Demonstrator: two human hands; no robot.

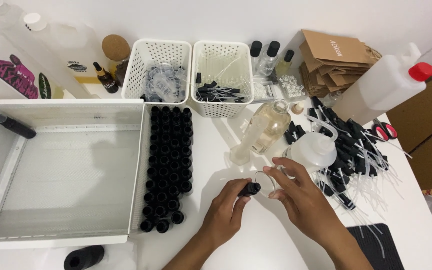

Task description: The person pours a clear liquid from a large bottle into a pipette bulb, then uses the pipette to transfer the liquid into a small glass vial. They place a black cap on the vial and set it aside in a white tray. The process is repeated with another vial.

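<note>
While the left hand (228, 207) pinches a small black plastic bottle (249, 189), the right hand (296, 192) holds a clear glass beaker (266, 182) over bare white table (256, 240).

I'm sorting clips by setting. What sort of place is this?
Probably a small home workshop for filling bottles by hand. A white table holds rows of small black bottles, a heap of black spray pumps with clear tubes and white plastic baskets. The left hand holds one small black bottle.

Bright, even overhead light on a white desk (256, 240); soft shadows, sharp focus, slight bending at edges
</note>
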